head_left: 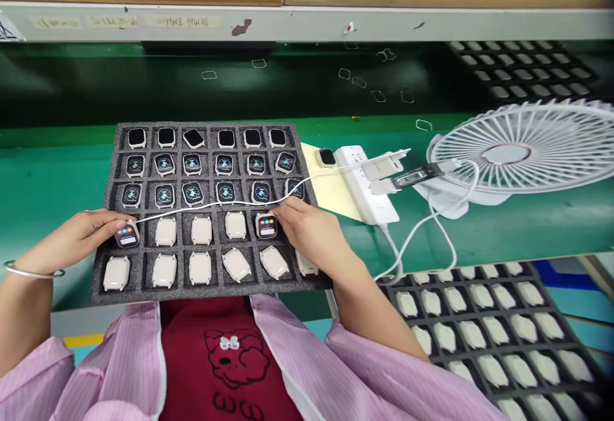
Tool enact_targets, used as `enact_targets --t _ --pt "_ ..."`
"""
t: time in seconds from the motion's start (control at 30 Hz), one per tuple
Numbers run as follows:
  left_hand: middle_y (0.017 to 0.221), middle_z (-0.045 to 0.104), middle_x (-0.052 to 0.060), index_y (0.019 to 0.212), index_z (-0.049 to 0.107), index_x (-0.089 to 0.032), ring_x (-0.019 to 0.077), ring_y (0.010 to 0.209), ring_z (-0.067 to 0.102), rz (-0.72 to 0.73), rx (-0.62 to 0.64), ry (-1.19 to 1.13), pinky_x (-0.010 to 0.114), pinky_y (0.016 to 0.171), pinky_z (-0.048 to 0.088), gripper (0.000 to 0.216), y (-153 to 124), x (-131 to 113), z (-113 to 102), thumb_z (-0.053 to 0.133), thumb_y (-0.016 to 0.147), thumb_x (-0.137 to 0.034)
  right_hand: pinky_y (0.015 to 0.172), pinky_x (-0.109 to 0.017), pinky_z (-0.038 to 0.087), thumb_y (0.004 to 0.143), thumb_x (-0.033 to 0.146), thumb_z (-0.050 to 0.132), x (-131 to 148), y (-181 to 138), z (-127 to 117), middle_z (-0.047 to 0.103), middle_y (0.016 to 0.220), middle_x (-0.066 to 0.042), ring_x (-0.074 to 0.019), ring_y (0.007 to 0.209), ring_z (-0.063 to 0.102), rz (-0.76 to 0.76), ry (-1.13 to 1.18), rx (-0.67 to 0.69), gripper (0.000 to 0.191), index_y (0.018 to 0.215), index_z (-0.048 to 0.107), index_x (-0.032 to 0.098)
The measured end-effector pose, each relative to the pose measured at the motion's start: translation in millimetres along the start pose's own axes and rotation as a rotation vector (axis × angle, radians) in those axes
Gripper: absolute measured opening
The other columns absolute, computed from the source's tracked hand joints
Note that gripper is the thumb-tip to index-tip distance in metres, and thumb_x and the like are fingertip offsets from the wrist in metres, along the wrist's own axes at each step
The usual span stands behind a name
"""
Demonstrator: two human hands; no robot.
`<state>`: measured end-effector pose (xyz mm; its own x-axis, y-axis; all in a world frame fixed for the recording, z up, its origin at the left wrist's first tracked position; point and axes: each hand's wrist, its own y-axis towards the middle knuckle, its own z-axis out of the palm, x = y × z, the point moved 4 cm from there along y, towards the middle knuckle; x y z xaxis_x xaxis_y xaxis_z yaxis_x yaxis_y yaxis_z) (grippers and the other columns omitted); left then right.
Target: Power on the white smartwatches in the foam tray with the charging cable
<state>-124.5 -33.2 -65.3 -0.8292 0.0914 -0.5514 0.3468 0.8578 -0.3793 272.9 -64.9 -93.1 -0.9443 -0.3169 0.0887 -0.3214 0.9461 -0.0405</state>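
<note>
A dark grey foam tray [218, 286] of smartwatches lies before me. In its fourth row, my left hand [84, 235] pinches the leftmost smartwatch [127, 235], whose screen is lit with coloured dots. A thin white cable [211, 204] runs from beside that watch across the tray to the right. My right hand [311, 232] has its fingers closed at the right edge of another lit smartwatch [266, 225] in the same row; the fingertips are partly hidden. Dark-screened and lit-dial watches fill the upper rows. Below, several show pale backs [200, 269].
A white power strip [362, 184] with chargers stands right of the tray, beside a lone smartwatch [327, 157] on yellow paper [326, 190]. Further right is a white fan [527, 146]. Another watch tray [480, 315] sits lower right. Thin frame-shaped rings [359, 82] lie at the back.
</note>
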Motion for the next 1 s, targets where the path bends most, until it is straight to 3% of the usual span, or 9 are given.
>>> enact_targets --t 0.07,0.17,0.27,0.37,0.57,0.73,0.9,1.0 --pt "0.124 0.075 0.012 0.114 0.078 -0.017 0.0332 0.116 0.068 -0.01 -0.03 -0.026 0.044 0.108 0.05 0.096 1.0 1.9 0.7 0.036 0.081 -0.097 0.057 -0.027 0.034 0.101 0.015 0.054 -1.3 -2.0 -1.6 0.072 0.101 -0.006 -0.0183 0.08 0.068 -0.007 -0.015 -0.067 0.021 0.096 0.075 0.019" --pt "0.123 0.075 0.011 0.115 0.078 -0.018 0.0323 0.115 0.069 0.014 -0.049 -0.03 0.043 0.106 0.051 0.091 2.2 3.5 2.5 0.037 0.085 -0.093 0.053 -0.027 0.033 0.103 0.019 0.053 1.7 -9.6 -13.9 0.071 0.092 -0.006 -0.0172 0.073 0.067 0.046 -0.023 -0.281 0.023 0.091 0.073 0.018" --pt "0.121 0.076 0.012 0.113 0.078 -0.017 0.0323 0.112 0.07 0.062 -0.044 -0.018 0.044 0.104 0.052 0.09 3.0 3.5 3.2 0.034 0.087 -0.091 0.058 -0.025 0.043 0.106 0.023 0.052 17.9 -17.4 -25.7 0.071 0.092 -0.006 -0.0167 0.078 0.068 -0.015 0.126 -0.439 0.023 0.096 0.072 0.018" --pt "0.125 0.074 0.012 0.115 0.077 -0.017 0.0325 0.114 0.069 0.082 -0.028 -0.037 0.045 0.105 0.052 0.087 3.5 4.5 3.4 0.033 0.091 -0.088 0.065 -0.024 0.05 0.108 0.02 0.049 38.8 -17.2 -23.5 0.07 0.09 -0.005 -0.016 0.079 0.07 -0.182 0.241 -0.394 0.023 0.099 0.071 0.018" --pt "0.126 0.074 0.01 0.117 0.077 -0.022 0.0323 0.117 0.069 0.143 0.003 -0.065 0.041 0.104 0.052 0.074 3.4 6.3 7.6 0.034 0.096 -0.079 0.058 -0.027 0.049 0.108 0.018 0.045 50.8 -9.2 -11.7 0.07 0.089 -0.005 -0.0181 0.073 0.071 -0.343 0.21 -0.226 0.026 0.098 0.069 0.016" --pt "0.121 0.076 0.008 0.112 0.075 -0.021 0.028 0.112 0.07 0.118 0.018 0.007 0.037 0.103 0.047 0.059 3.3 5.1 10.6 0.032 0.101 -0.06 0.067 -0.026 0.053 0.107 0.021 0.05 44.7 -1.9 -25.0 0.069 0.086 -0.004 -0.0175 0.075 0.07 -0.316 0.427 -0.244 0.02 0.096 0.066 0.017" --pt "0.115 0.077 0.006 0.11 0.072 -0.023 0.0261 0.106 0.07 0.067 0.019 0.075 0.039 0.105 0.041 0.051 2.2 1.6 10.2 0.034 0.099 -0.055 0.051 -0.028 0.044 0.107 0.022 0.046 44.4 5.6 -14.8 0.067 0.087 -0.005 -0.0178 0.067 0.066 -0.253 0.136 -0.287 0.028 0.101 0.073 0.015" --pt "0.107 0.077 0.006 0.105 0.072 -0.022 0.0264 0.101 0.07 0.027 -0.139 0.094 0.041 0.1 0.041 0.042 0.0 -2.2 2.1 0.043 0.098 -0.052 0.048 -0.027 0.041 0.106 0.023 0.046 43.3 7.0 -7.1 0.064 0.088 -0.006 -0.0163 0.062 0.062 -0.184 0.073 -0.301 0.03 0.105 0.076 0.015"
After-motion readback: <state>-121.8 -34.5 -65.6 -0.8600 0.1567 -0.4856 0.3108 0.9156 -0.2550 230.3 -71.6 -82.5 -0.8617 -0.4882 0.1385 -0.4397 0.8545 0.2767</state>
